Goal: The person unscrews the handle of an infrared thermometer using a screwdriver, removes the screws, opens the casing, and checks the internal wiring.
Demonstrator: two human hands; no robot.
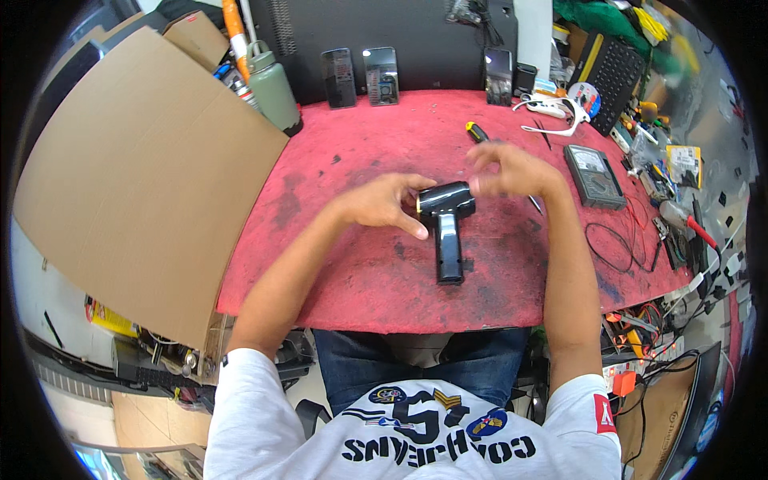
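A glossy black T-shaped handheld device [449, 240] lies on the red mat [360, 280], its handle pointing toward me. It looks like a small hair dryer or massage gun. A thin gold rim shows at the left end of its barrel. My left hand [386, 202] is cupped around that end, thumb and fingers spread apart, fingertips close to or touching the barrel. Beside the barrel's right end, my right hand [512, 170] is slightly blurred, with fingers loosely curled and a gap between thumb and forefinger. Nothing shows in it. A yellow-and-black screwdriver handle [477, 133] lies just beyond.
A multimeter [594, 176] with red and black leads sits at the right. White glasses frames [564, 116] lie behind it. Three phones, including one dark phone [381, 76], lean along the back. A green bottle [272, 86] and large cardboard sheet [144, 184] stand left.
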